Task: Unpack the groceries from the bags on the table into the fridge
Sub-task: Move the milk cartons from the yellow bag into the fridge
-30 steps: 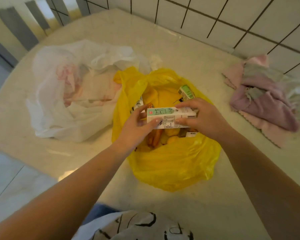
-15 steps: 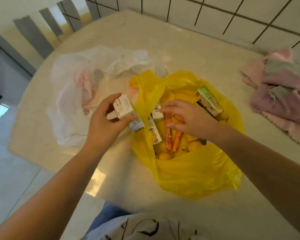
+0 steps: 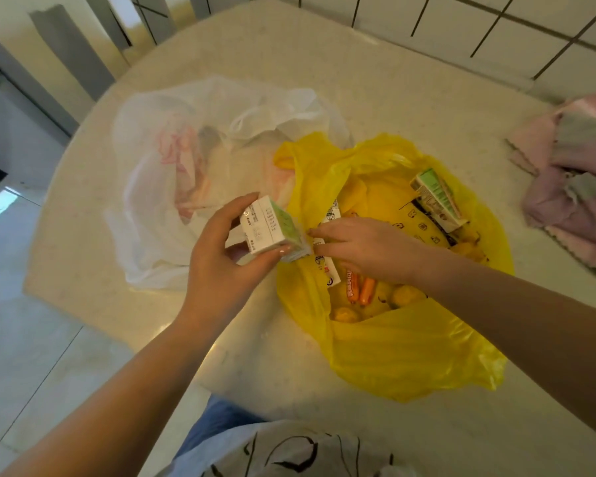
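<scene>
Carton [image 3: 272,228] of drink held in left hand [image 3: 221,266], fingers curled round it, just left of yellow bag [image 3: 410,349] on table [image 3: 375,94]. Right hand [image 3: 362,247], fingers extended and empty, reaches into the bag mouth, nearest the upright white carton [image 3: 326,266] touching its fingertips; likely next pick.

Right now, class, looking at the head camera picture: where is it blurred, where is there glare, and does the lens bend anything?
Head view: motion blur softens the right hand and the cloths at the right edge; a bright patch of glare sits on the table near its front edge; the wide lens curves the wall tiles and the table's rim.
</scene>
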The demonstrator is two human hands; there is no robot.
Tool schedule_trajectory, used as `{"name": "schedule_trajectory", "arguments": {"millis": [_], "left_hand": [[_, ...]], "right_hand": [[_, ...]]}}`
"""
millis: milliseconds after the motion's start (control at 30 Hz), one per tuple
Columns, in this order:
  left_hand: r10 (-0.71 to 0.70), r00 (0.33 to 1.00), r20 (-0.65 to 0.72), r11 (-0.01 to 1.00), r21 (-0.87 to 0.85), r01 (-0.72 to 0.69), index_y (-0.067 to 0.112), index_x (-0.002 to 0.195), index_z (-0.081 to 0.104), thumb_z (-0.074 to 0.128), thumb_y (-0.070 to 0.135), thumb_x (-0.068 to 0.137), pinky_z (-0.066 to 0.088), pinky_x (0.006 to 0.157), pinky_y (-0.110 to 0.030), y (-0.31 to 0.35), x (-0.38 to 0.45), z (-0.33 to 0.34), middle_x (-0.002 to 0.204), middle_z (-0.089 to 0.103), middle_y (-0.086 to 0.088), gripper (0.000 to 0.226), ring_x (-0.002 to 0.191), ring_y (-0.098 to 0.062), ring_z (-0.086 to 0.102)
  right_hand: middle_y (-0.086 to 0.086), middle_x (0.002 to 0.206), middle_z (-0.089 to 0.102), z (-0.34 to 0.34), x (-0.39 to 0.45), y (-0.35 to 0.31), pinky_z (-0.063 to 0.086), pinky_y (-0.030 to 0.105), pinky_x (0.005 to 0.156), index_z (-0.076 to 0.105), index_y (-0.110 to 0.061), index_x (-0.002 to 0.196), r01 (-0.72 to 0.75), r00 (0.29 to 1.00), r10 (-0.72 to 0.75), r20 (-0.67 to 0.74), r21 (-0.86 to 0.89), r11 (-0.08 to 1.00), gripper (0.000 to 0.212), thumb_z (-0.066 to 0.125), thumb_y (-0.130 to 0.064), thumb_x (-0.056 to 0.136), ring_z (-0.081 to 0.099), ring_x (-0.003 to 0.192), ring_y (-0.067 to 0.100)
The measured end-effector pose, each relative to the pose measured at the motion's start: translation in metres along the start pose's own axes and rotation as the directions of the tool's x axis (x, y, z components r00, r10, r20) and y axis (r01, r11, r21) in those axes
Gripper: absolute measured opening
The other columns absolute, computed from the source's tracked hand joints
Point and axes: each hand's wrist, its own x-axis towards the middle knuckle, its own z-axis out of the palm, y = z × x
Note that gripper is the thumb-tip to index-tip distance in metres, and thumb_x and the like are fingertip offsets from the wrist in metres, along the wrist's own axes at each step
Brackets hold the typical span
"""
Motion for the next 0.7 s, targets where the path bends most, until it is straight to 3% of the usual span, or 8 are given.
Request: {"name": "schedule_trajectory", "arguments": {"millis": [233,433,567,700], "left_hand": [[-0.026,0.995,0.100,0.999,-0.032,0.029,0.039,0.118,0.051,0.074,0.038,0.064,0.056,0.080,-0.032,-0.015,-0.002,0.018,0.117,0.057,0.015,0.059,0.118,-0.014,0.052],[-0.009,0.991,0.134,0.993,0.118,-0.007,0.051,0.115,0.047,0.070,0.051,0.062,0.052,0.078,-0.018,-0.021,0.002,0.008,0.109,0.049,0.040,0.058,0.111,0.009,0.047],[-0.015,0.991,0.136,0.989,0.149,-0.006,0.049,0.117,0.046,0.069,0.053,0.062,0.051,0.077,-0.014,-0.024,0.001,0.000,0.108,0.048,0.043,0.059,0.112,0.008,0.047],[-0.027,0.992,0.123,0.988,0.152,0.008,0.048,0.117,0.046,0.068,0.052,0.063,0.050,0.076,-0.012,-0.028,-0.001,-0.004,0.108,0.048,0.042,0.059,0.112,0.007,0.047]], "right_hand": [[0.010,0.127,0.059,0.007,-0.016,0.012,0.053,0.039,0.083,0.060,-0.016,0.122,-0.014,1.000,0.014,0.016,-0.021,1.000,0.057,0.080,-0.010,0.068,0.058,0.112,0.029],[0.008,0.133,0.055,0.009,-0.015,0.010,0.049,0.039,0.091,0.055,-0.019,0.128,-0.014,0.999,0.015,0.029,-0.032,0.999,0.066,0.080,-0.008,0.069,0.053,0.120,0.027],[0.010,0.133,0.055,0.007,-0.008,0.006,0.047,0.040,0.092,0.058,-0.017,0.125,0.048,0.999,-0.046,0.027,-0.048,0.998,0.066,0.082,-0.006,0.064,0.054,0.120,0.028],[0.015,0.139,0.048,0.005,0.001,0.003,0.042,0.048,0.097,0.055,-0.015,0.128,0.103,0.992,-0.102,0.079,-0.017,0.995,0.058,0.074,-0.008,0.074,0.047,0.126,0.034]]}}
